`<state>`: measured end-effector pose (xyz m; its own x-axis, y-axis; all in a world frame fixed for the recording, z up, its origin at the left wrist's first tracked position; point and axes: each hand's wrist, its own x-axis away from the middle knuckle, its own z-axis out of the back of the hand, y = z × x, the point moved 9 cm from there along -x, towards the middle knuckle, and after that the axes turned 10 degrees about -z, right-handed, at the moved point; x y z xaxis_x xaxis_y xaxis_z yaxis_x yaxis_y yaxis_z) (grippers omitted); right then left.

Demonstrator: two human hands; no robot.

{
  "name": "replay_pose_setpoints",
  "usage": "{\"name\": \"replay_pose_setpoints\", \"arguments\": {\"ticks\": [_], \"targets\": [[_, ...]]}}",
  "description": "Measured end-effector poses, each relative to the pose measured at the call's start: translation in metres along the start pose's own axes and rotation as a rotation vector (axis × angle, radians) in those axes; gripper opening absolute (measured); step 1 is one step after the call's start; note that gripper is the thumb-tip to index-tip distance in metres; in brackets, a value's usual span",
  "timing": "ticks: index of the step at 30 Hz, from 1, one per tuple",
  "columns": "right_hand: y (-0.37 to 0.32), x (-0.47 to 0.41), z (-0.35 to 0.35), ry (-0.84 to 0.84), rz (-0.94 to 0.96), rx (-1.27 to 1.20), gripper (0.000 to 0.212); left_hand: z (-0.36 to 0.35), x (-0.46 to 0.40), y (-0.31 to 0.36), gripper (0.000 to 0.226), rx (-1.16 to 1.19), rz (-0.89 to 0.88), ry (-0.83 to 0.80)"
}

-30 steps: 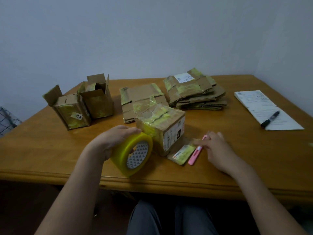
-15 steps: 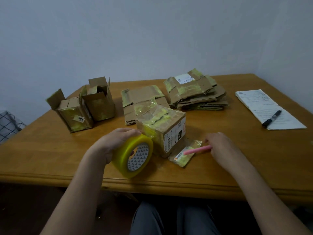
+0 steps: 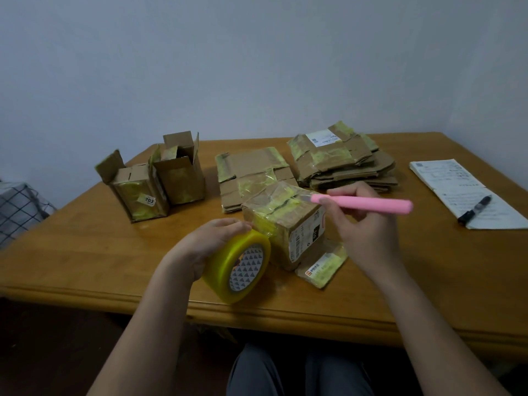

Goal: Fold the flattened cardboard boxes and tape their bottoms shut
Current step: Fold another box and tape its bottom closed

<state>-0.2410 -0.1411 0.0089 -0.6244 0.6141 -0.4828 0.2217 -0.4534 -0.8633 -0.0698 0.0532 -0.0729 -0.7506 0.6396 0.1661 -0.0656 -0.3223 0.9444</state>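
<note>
A folded cardboard box (image 3: 297,232) with yellowish tape over its top stands on the wooden table (image 3: 85,252) in front of me. My left hand (image 3: 205,244) grips a yellow tape roll (image 3: 238,267) just left of the box, and a strip of tape runs from the roll onto the box. My right hand (image 3: 368,232) holds a pink utility knife (image 3: 363,203) above the box, its tip at the tape on the box's top right. Two stacks of flattened boxes lie behind: one in the middle (image 3: 251,172), one further right (image 3: 343,158).
Two folded boxes (image 3: 160,178) with open flaps stand at the back left. A paper sheet (image 3: 457,184) with a black marker (image 3: 474,210) lies at the right. A loose taped label scrap (image 3: 323,267) lies by the box. A checked cloth (image 3: 17,207) sits off the table's left edge.
My right hand picked the pink knife up from the table and raised it to the top of the box. My left hand kept its grip on the tape roll.
</note>
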Motion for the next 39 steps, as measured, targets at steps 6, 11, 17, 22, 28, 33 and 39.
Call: {"name": "replay_pose_setpoints", "arguments": {"ticks": [6,11,17,22,28,33,39], "targets": [[0.000,0.002,-0.056,-0.151,-0.018,-0.201,0.028,0.002,0.002,-0.003,0.022,-0.007,0.015,-0.001],[0.014,0.004,-0.079,-0.193,-0.042,-0.104,0.031,0.002,0.005,-0.007,0.025,0.016,0.025,-0.025],[0.021,0.003,-0.078,-0.203,-0.035,-0.014,0.031,0.002,0.004,-0.008,0.036,-0.004,0.046,-0.076],[0.023,0.004,-0.081,-0.229,-0.063,-0.013,0.024,0.008,0.002,-0.009,0.049,-0.089,0.090,-0.074],[0.029,0.006,-0.096,-0.349,-0.042,0.129,0.028,0.009,0.006,-0.006,0.062,-0.064,0.074,-0.084],[0.037,0.001,-0.083,-0.259,-0.148,0.076,0.026,0.008,0.012,-0.006,0.048,-0.034,0.082,-0.101],[0.017,-0.003,-0.073,-0.116,-0.083,-0.068,0.027,0.007,0.015,-0.003,0.034,-0.012,0.063,-0.085]]}}
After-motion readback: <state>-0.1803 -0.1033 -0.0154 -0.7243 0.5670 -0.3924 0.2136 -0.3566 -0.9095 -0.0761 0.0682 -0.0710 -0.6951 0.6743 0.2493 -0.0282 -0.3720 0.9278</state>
